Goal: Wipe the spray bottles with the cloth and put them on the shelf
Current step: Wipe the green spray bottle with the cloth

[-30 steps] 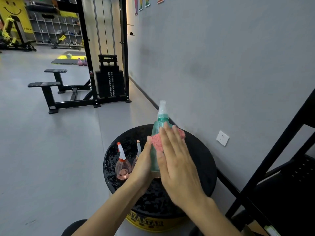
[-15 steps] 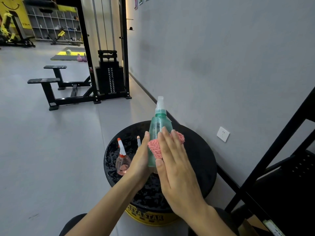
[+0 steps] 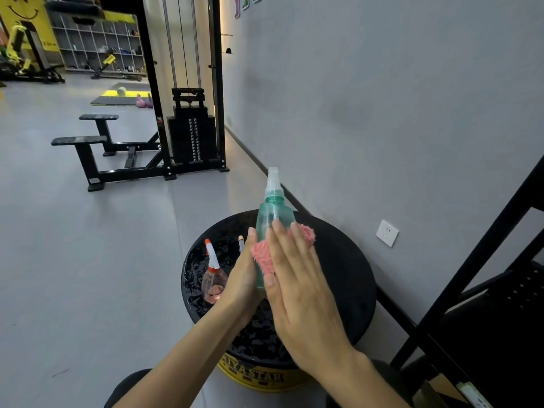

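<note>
Gripping the green bottle (image 3: pixel 272 228) low on its body, the left hand (image 3: pixel 243 285) is holding it upright above the black round stand (image 3: pixel 347 278), nozzle pointing up. Flat and open, the right hand (image 3: pixel 297 290) is pressing the pink cloth (image 3: pixel 266 256) against the bottle's near side. Since the bottle's long axis is running vertically, the wiping probably needs to travel up and down. Off to the right, the black shelf (image 3: pixel 500 290) is standing nearer the right hand. A pink bottle (image 3: pixel 214 282) is waiting on the stand.

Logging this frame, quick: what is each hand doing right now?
Left hand: closed on the green bottle.
Right hand: open and flat, pressing the pink cloth against the bottle.
</note>
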